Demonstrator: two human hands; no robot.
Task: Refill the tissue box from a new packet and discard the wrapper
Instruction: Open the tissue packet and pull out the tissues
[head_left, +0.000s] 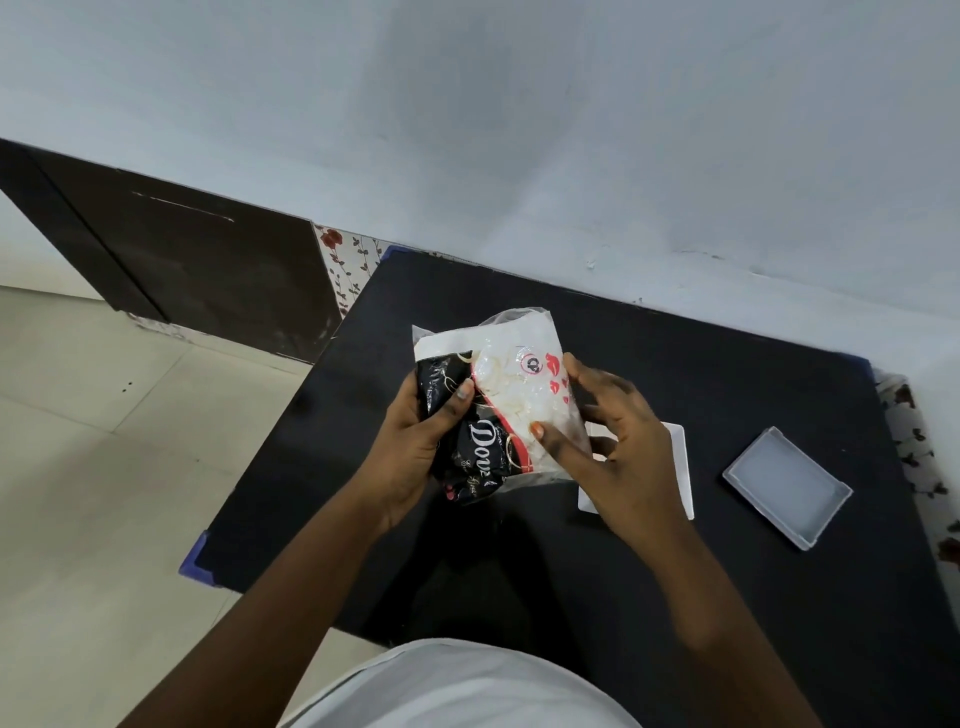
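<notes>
Two hands hold the tissue packet (506, 400) in the air above the black surface (727, 389), roughly over its middle. Left hand (415, 447) wraps the dark printed end, fingers behind and thumb pressed across the front: a closed grip that anchors the packet. Right hand (608, 441) sits on the clear end where the white tissues show through; its thumb tip presses the film near the lower edge and the fingertips touch the right edge, a light pinch on the plastic, not a full clasp. Judged purpose: one hand steadies while the other looks for a seam or pulls the film to open it; the wrapper looks unopened as far as can be seen. A white lid-like tray (787, 486) lies to the right on the surface, open side up, well apart from the hands, likely set aside so the box can be loaded. A flat white piece (680, 467) lies just beside the right hand, mostly covered by it; cannot tell whether this is the box body. Another white edge (426, 345) shows behind the packet, identity unclear. No waste bin in view. Packet print is partly creased and unreadable.
</notes>
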